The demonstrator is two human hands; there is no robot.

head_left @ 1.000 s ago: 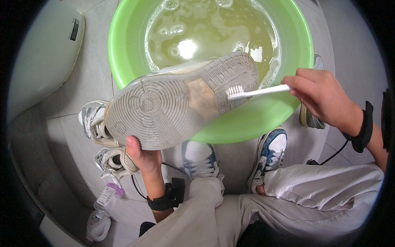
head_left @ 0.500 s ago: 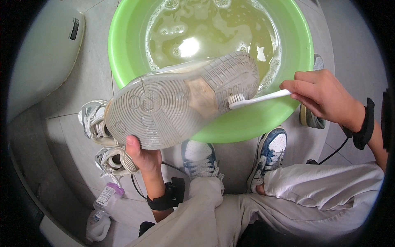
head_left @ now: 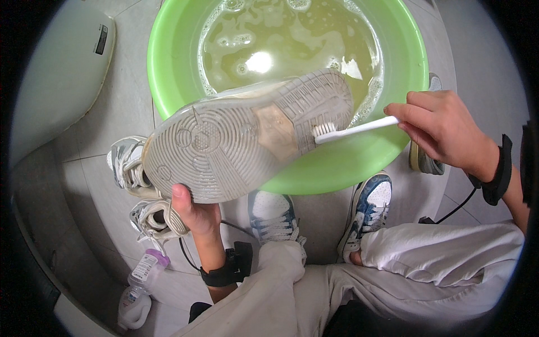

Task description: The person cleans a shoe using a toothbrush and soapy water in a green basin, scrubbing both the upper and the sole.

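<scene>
My left hand (head_left: 197,216) grips a shoe (head_left: 208,146) by its toe end, thumb on the sole and the other fingers hidden beneath. The pale, see-through rubber sole faces up, its heel over the near side of a green basin (head_left: 314,174). In my right hand (head_left: 443,129) is a white toothbrush (head_left: 362,130), pinched by its handle. The bristles rest against the ridged heel part of the sole. Cloudy yellowish water (head_left: 281,50) with foam at its edges lies in the basin.
A pair of white-grey shoes (head_left: 129,165) stands left of the basin. Below them are a purple-capped bottle (head_left: 147,268) and a clear-and-white bottle (head_left: 133,308). Another shoe (head_left: 426,157) is partly hidden at the right. My blue-white shoes (head_left: 373,202) are near the basin. A white fixture (head_left: 67,73) curves at upper left.
The toothbrush has shifted slightly up along the heel of the sole, with my right hand moving slightly. The shoe and my left hand stay almost still.
</scene>
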